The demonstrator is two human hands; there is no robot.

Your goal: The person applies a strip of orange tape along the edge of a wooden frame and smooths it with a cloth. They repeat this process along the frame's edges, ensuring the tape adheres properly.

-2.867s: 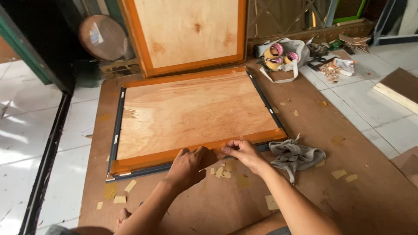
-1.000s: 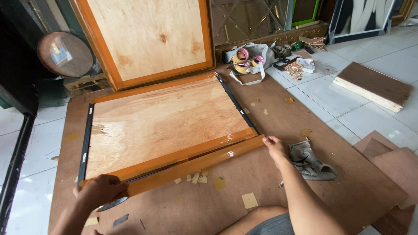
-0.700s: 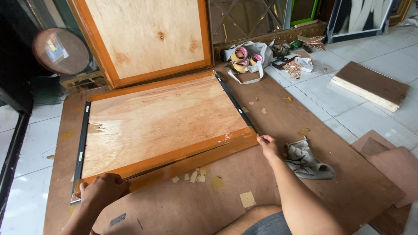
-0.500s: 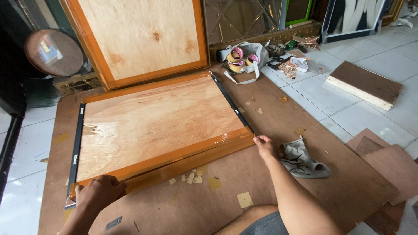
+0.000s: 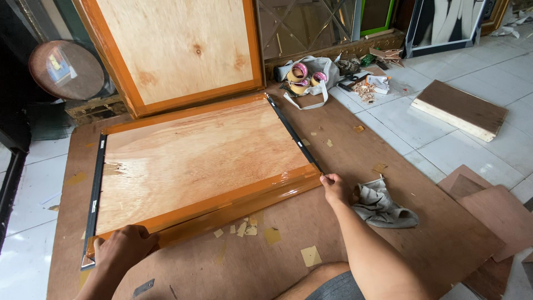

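Observation:
A large orange-framed plywood panel [image 5: 194, 161] lies flat on a brown board [image 5: 422, 233] on the floor. Black metal strips run along its left side [image 5: 94, 189] and right side [image 5: 294, 136]. My left hand [image 5: 125, 250] grips the near left corner of the frame. My right hand [image 5: 335, 186] holds the near right corner, where the orange near rail [image 5: 233, 203] ends. Scraps of brown tape [image 5: 250, 229] lie just in front of the rail.
A second orange-framed panel [image 5: 177, 50] leans upright behind. A grey rag [image 5: 383, 205] lies by my right hand. A bag with tape rolls [image 5: 305, 78], a wooden slab [image 5: 461, 108], a round mirror [image 5: 66, 69] and brown board pieces [image 5: 499, 216] surround the area.
My hands moved apart from the middle of the near rail to its two corners. The near rail, which stood away at an angle, now sits against the panel.

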